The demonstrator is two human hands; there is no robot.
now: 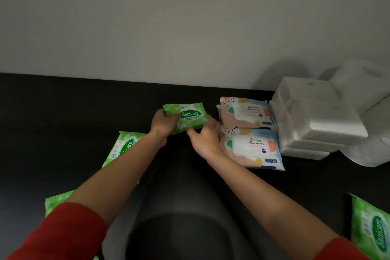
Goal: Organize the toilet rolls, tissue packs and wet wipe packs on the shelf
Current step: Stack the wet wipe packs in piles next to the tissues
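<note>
Here, left hand [162, 125], grip curled round green wipe pack [187, 116], right hand [205, 140], grip pinching its right edge

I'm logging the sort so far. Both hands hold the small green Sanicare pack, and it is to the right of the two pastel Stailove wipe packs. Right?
Wrong side. In the head view the left hand and right hand do hold the green Sanicare pack, but it is left of the far Stailove pack and the near Stailove pack.
</note>
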